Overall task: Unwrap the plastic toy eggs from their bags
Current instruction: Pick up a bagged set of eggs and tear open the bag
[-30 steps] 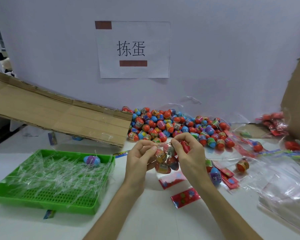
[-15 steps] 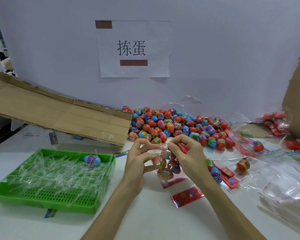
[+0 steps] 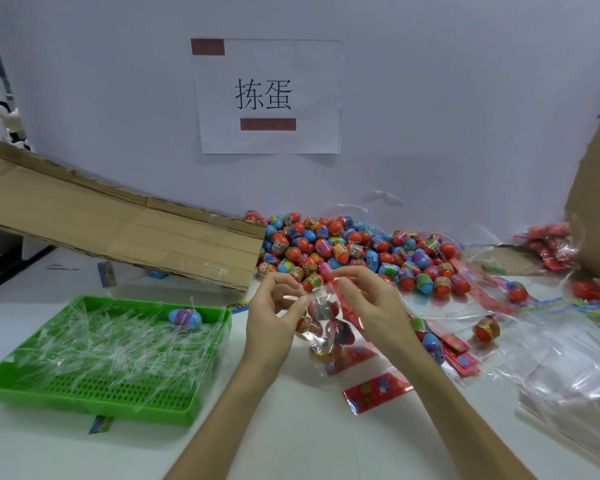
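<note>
A clear plastic bag [image 3: 321, 332] with several red toy eggs inside hangs between my hands above the white table. My left hand [image 3: 276, 315] pinches the bag's left top edge. My right hand [image 3: 368, 306] pinches the right top edge beside the bag's red header card [image 3: 347, 308]. A big pile of loose red and blue eggs [image 3: 354, 251] lies behind my hands against the wall.
A green tray [image 3: 84, 401] at the left holds clear plastic strips and one blue egg [image 3: 185, 317]. A flattened cardboard sheet [image 3: 118, 226] leans behind it. Empty clear bags [image 3: 568, 358], red cards [image 3: 378, 389] and stray eggs [image 3: 486, 329] lie at the right.
My hands have drawn slightly apart at the bag's top, and the bag with its eggs hangs a little lower between them.
</note>
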The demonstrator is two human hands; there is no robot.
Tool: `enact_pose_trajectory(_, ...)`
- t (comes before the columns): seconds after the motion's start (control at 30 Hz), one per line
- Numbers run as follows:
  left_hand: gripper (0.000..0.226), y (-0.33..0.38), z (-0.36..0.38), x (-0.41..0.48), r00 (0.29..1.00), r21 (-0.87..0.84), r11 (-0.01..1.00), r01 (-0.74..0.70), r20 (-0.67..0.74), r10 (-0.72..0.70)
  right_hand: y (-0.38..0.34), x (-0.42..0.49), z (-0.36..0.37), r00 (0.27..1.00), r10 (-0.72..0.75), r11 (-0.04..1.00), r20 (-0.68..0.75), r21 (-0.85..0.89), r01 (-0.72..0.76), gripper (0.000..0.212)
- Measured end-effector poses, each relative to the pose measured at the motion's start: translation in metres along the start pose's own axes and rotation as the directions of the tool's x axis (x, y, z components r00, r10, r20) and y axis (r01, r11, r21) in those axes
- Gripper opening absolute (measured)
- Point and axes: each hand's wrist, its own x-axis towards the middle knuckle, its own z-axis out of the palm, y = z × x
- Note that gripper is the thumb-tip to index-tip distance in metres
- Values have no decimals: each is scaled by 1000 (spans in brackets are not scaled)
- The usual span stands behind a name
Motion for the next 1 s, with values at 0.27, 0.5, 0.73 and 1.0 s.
enact_pose_trajectory(0.27,23,-5,-9,12,940,-323,937,135,-258,-225,-2,0,0,897,300,878,324,273,-393,66)
enact_pose_trajectory(0.5,28,-5,-7,10,928,-422,888,183,-226,-298,1,-6,15,986,128,947,108,282,-154,21)
enact_pose_trajectory(0.73,51,-6,1,4,933,-329,873,361,119,-341,0,-1,0,986,133,923,-102,374,-85,17)
enact_pose_trajectory(1.0,62,-7,3,-1,917,-101,932,347,244,-315,6,2,-10,962,141,939,-235,341,-55,10)
